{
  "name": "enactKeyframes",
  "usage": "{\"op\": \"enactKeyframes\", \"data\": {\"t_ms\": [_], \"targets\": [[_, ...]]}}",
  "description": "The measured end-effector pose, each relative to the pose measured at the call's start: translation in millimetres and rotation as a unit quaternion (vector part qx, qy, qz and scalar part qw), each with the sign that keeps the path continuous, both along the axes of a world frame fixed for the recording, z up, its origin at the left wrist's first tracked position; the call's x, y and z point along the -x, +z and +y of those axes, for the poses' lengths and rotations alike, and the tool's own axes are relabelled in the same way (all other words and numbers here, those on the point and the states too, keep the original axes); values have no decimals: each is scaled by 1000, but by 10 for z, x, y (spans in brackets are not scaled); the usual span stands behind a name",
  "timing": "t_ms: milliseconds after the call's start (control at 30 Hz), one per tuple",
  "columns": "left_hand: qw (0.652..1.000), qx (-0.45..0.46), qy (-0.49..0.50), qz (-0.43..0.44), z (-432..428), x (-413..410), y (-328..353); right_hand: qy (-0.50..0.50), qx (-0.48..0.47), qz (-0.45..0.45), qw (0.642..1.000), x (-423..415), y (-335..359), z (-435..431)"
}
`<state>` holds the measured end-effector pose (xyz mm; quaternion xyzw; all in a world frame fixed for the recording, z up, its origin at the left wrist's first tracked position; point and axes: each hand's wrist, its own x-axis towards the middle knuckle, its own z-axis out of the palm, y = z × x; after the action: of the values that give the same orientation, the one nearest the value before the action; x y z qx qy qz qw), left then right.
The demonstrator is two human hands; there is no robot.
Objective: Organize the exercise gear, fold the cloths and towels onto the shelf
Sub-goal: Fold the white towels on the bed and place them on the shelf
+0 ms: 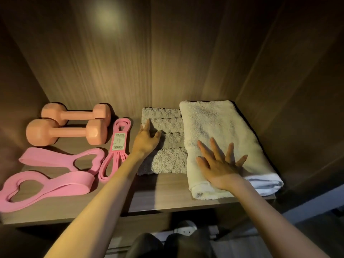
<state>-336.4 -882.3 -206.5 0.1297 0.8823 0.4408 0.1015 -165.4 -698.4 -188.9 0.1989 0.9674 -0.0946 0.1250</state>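
Head view: right hand point(221, 168) flat, fingers spread, pressing folded cream towel point(219, 123) at right end of shelf point(167, 187). Left hand point(147, 140) open, fingertips touching grey cloths point(167, 125) just beside towel. Dumbbells point(74, 115), pink bands point(55, 159) lie left.

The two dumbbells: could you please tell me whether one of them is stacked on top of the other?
No, the far dumbbell and the near dumbbell both lie on the shelf, side by side.
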Motion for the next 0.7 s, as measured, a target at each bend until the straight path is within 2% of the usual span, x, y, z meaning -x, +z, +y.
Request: {"op": "enactKeyframes", "data": {"t_ms": [67, 133, 200, 267, 367, 467, 567, 700], "targets": [[1000, 23, 3, 7, -14, -4, 44, 3, 1, 1, 1000, 1, -17, 14], [993, 84, 22, 84, 21, -41, 127, 9, 0, 17, 1000, 25, -28, 42], [974, 123, 7, 190, 132, -33, 201, 1, 30, 70, 997, 80, -8, 55], [959, 148, -45, 237, 296, 30, 251, -20, 68, 154, 985, 147, -6, 45], [955, 198, -85, 201, 493, 160, 220, -35, -9, 210, 977, 212, -109, 19], [954, 247, -60, 161, 565, 243, 95, 3, -61, 205, 977, 225, -213, 74], [952, 260, -41, 158, 573, 265, 0, 55, -75, 182, 979, 292, -105, 160], [952, 258, -41, 162, 541, 293, -53, 81, -157, 241, 954, 650, 227, 169]]}}
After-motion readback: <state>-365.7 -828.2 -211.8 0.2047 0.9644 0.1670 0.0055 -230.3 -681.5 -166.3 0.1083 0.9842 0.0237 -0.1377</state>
